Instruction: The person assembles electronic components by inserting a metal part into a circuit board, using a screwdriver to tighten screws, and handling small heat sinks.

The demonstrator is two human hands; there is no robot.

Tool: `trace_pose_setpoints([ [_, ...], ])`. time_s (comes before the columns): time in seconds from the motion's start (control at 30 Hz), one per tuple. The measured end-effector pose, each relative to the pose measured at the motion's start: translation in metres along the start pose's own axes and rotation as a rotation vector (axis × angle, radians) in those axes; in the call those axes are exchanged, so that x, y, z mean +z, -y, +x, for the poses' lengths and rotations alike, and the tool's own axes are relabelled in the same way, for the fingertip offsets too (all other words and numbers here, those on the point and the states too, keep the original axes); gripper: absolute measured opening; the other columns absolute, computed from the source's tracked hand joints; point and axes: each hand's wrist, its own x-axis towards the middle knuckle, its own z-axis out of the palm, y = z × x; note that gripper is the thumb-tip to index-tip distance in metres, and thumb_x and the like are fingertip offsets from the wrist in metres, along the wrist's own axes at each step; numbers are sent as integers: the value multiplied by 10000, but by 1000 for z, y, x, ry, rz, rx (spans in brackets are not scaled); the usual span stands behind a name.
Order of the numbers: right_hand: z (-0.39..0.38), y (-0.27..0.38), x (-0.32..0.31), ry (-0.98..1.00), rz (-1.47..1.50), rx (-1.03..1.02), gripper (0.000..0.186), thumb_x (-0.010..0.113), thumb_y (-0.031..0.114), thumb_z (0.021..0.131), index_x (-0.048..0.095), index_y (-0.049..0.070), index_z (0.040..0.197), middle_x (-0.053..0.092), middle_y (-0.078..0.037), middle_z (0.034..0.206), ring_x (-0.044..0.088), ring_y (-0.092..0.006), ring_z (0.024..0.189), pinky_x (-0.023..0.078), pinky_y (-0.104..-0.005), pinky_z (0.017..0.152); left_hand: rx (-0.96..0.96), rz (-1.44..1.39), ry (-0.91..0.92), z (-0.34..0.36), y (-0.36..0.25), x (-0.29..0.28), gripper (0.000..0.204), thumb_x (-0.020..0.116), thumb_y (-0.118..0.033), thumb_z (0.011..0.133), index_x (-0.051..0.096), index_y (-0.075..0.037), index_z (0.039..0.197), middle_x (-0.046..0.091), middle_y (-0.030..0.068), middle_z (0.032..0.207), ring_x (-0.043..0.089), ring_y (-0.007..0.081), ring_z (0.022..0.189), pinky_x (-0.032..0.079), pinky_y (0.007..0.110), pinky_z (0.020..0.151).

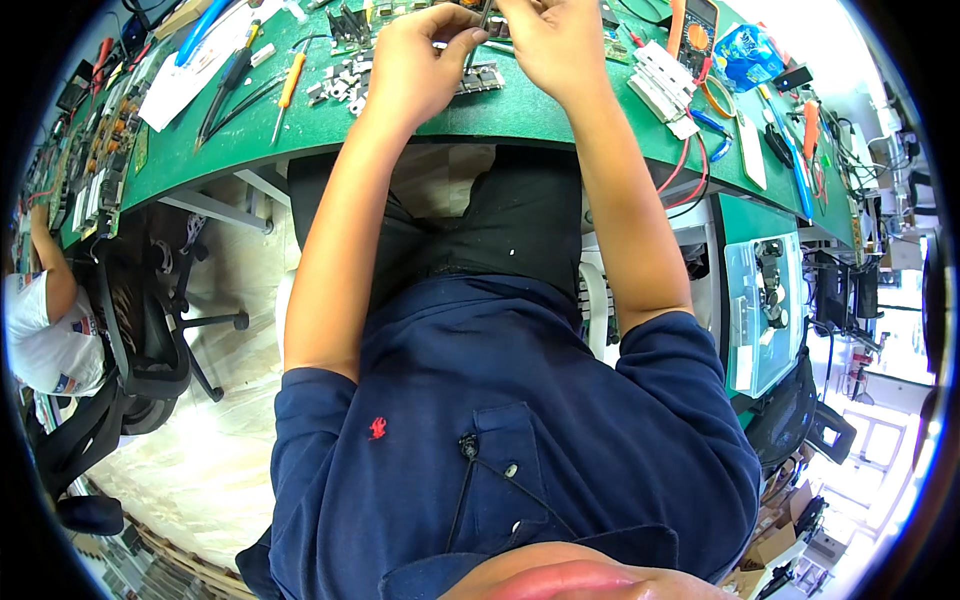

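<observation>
At the top edge of the head view, both hands work close together over the green bench. My left hand [425, 62] is closed, its thumb and fingers pinching a thin dark metal rod-like tool [473, 55] that stands steeply tilted. My right hand [553, 52] is curled just beside it; its fingertips run out of the picture, so what they grip is hidden. Below the tool lies a silvery metal part [482, 78] with a row of blocks. A heap of small silvery metal pieces [345, 80] sits left of my left hand.
Left on the green bench [210, 165] lie an orange-handled screwdriver [291, 82], a soldering iron [228, 85] and white paper [185, 85]. To the right are white metal blocks [660, 85], a multimeter [697, 32] and a blue packet [748, 58]. Red and black wires hang over the edge. Another person sits far left.
</observation>
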Motion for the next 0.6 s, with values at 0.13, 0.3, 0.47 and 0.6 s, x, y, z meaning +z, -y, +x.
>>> trace_pose_setpoints([
  [0.13,1,-7,-8,-6,-118,57,173,659,18,978,653,-62,1131,744,-92,953,699,-122,830,570,-265,718,29,75,-6,3,-10,3,152,758,-92,906,694,-9,1017,710,85,861,673,154,801,556,317,699],
  [0.3,3,9,-7,-11,-152,38,177,694,31,960,662,-60,1109,733,-83,940,690,-112,814,560,-254,695,33,16,-14,-1,-22,0,180,737,-78,936,728,-19,1106,756,59,941,696,108,872,569,288,720],
  [0.47,2,-2,1,-21,-24,-31,200,732,26,923,668,-58,1093,738,-101,950,695,-116,801,562,-261,698,19,-35,-9,-1,-21,1,162,799,-77,863,706,-3,974,725,82,795,697,149,723,563,299,678],
  [0.6,2,5,1,-33,-178,28,160,733,22,915,701,-59,1050,738,-93,904,695,-117,790,564,-265,710,-65,57,4,5,-25,-6,214,856,-96,811,688,-9,912,697,51,721,650,110,663,536,279,631],
])
